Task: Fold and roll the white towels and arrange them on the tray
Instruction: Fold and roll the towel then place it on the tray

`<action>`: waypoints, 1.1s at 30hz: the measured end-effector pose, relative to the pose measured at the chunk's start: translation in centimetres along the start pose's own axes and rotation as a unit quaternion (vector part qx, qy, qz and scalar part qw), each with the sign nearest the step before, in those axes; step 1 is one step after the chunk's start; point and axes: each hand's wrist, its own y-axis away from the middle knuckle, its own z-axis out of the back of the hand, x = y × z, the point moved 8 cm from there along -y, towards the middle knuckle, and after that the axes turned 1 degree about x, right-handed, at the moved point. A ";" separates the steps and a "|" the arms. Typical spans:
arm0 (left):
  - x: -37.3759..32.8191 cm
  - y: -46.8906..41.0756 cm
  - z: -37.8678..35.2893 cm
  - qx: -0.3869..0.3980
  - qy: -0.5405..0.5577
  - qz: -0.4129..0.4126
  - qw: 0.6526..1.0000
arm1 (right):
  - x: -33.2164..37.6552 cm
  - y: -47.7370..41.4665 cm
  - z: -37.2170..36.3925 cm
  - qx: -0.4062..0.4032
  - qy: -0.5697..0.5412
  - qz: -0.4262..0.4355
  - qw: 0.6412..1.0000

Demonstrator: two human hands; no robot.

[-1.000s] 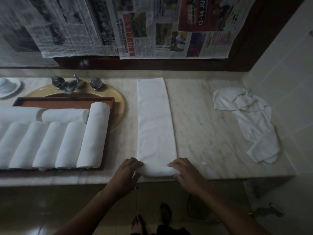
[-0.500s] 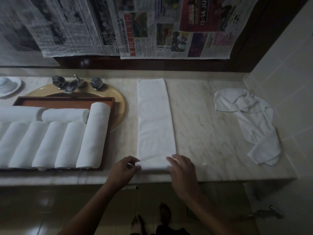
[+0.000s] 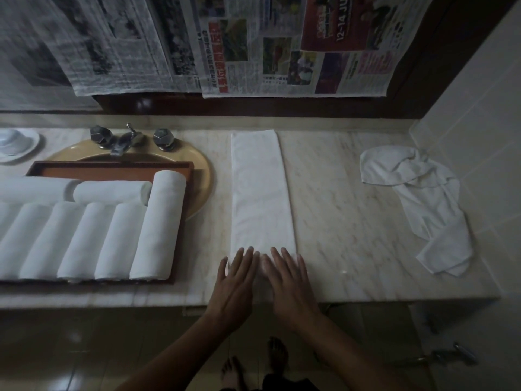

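A white towel [image 3: 260, 193], folded into a long narrow strip, lies on the marble counter and runs away from me. Its near end is rolled up into a short roll. My left hand [image 3: 235, 286] and my right hand [image 3: 290, 283] lie flat side by side on that roll, fingers straight and pointing away. A brown wooden tray [image 3: 112, 168] at the left holds several rolled white towels [image 3: 158, 227]. A crumpled white towel [image 3: 423, 201] lies at the right end of the counter.
The tray sits over a yellow basin [image 3: 201, 176] with a metal tap [image 3: 125, 139]. A white dish [image 3: 17, 142] stands at far left. Newspapers [image 3: 253, 46] hang on the back wall, and a tiled wall [image 3: 479, 122] closes the right side.
Both hands went from pinching the towel's near end by its corners to lying flat on it with straight fingers. The rolled end has moved a little away from the counter edge.
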 end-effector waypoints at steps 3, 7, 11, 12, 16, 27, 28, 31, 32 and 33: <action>1.5 -1.7 -0.6 0.045 0.029 0.002 0.999 | -0.9 -1.8 0.2 0.027 0.007 -0.006 1.000; 2.4 -2.8 0.4 0.059 0.074 -0.040 0.995 | -1.6 -2.8 0.3 0.078 0.001 0.000 0.997; 2.9 -1.7 1.0 0.063 0.095 -0.039 0.993 | -2.2 -2.2 1.0 0.093 -0.044 0.017 0.995; 3.1 -1.1 1.1 0.068 0.107 -0.041 0.991 | -2.4 -1.9 1.0 0.095 -0.061 0.019 0.993; 3.3 1.0 1.6 0.070 0.135 -0.057 0.987 | -3.1 -0.2 1.1 0.092 -0.108 0.027 0.990; 5.6 1.9 2.2 0.061 0.293 0.071 0.951 | -4.4 -0.2 2.8 0.110 -0.196 -0.055 0.973; 5.8 1.8 2.2 0.060 0.307 0.089 0.946 | -4.3 -0.2 2.5 0.103 -0.194 -0.058 0.974; 6.3 1.4 2.2 0.064 0.339 0.149 0.927 | -4.2 -0.2 2.3 0.043 -0.115 -0.080 0.989; 6.4 1.3 2.3 0.064 0.342 0.160 0.924 | -3.7 0.0 2.7 0.003 -0.085 -0.082 0.993; 6.5 1.1 2.3 0.065 0.342 0.166 0.923 | -2.8 0.4 3.2 -0.031 -0.065 -0.075 0.995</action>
